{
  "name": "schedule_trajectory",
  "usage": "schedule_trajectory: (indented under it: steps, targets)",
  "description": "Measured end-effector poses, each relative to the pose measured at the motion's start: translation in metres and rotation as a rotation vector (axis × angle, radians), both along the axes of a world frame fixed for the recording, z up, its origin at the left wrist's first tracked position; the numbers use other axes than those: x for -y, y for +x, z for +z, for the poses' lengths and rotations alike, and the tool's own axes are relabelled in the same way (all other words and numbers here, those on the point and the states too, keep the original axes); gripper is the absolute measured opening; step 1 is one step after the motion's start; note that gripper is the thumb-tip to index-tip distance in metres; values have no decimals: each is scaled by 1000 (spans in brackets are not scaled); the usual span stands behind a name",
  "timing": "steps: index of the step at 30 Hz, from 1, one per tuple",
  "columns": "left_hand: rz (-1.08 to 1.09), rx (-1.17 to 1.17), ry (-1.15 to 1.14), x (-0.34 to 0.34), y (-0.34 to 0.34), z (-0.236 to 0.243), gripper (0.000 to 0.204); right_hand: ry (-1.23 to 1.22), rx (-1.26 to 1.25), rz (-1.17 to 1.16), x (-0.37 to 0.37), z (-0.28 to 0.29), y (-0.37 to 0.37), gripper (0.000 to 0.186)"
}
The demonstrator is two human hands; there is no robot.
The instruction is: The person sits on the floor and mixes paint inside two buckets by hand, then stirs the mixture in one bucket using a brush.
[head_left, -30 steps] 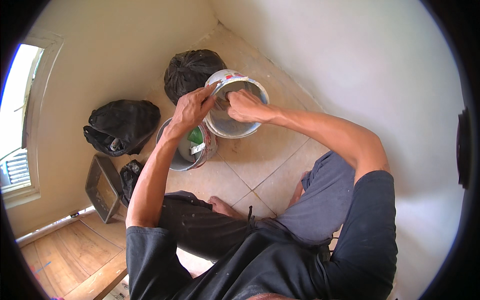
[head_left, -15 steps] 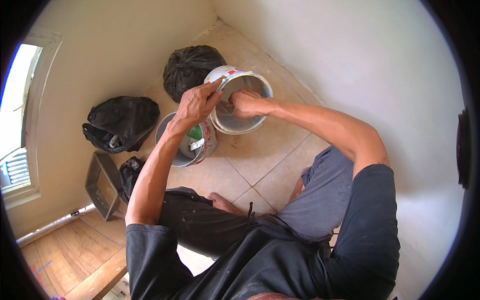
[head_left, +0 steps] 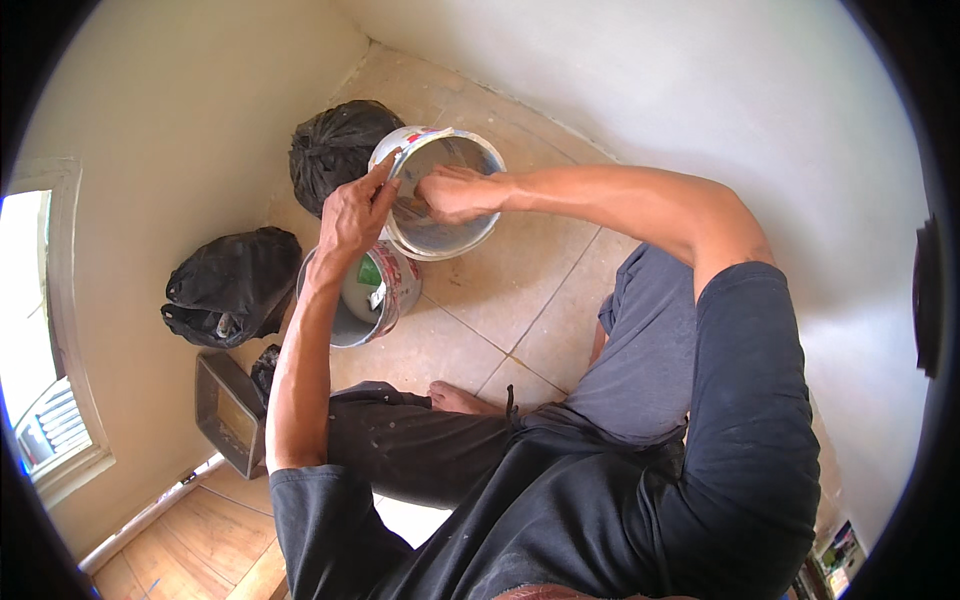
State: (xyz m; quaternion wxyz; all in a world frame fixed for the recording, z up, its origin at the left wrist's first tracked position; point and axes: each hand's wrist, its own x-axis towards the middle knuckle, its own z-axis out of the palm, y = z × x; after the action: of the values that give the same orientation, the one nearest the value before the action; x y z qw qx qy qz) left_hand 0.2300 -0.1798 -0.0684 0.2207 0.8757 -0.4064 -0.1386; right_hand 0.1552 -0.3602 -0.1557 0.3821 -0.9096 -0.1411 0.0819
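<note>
A white bucket [head_left: 462,234] tilts toward me on the tiled floor, its inside smeared grey. My left hand [head_left: 352,218] grips the bucket's left rim, its fingers bent over the edge. Inside the mouth, my right hand [head_left: 458,194] is closed near the left inner wall; what it holds, if anything, is hidden behind the fingers. Close by on the left stands a second bucket [head_left: 403,285] with a red-marked side, partly covered by my left forearm. A green piece [head_left: 369,270] and a whitish piece [head_left: 377,297] show in it.
Behind the buckets sits a full black plastic bag [head_left: 340,150]; another black bag [head_left: 235,280] lies by the left wall. Near my left elbow is a grey rectangular tub [head_left: 207,400]. A window [head_left: 45,330] opens at far left, and a pale wall [head_left: 700,90] rises on the right.
The view has turned, so the buckets and bags appear farther left. My left hand keeps its hold on the rim, and my right hand stays inside the white bucket.
</note>
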Motion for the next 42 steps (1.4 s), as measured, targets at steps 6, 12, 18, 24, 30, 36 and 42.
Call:
schedule_trajectory:
  steps: [6,12,18,24,30,36,42]
  targets:
    - [33,-21,-14,0,-2,0,43,-157,66,128,15,4,-2,21]
    - [13,-9,-2,-5,0,-1,44,-295,59,71,18,33,2,17]
    - [29,10,-17,-9,2,-8,44,-315,122,80,27,63,-5,13]
    - [43,-13,-35,-2,-1,-8,45,-362,287,58,33,71,-4,12]
    - [42,-21,-37,1,-6,-5,43,-452,370,95,29,59,-6,12]
    - [52,2,-40,0,-6,-6,43,-486,478,135,25,47,-10,12]
    - [33,6,-61,-1,-5,-11,43,-531,496,121,22,34,-8,11]
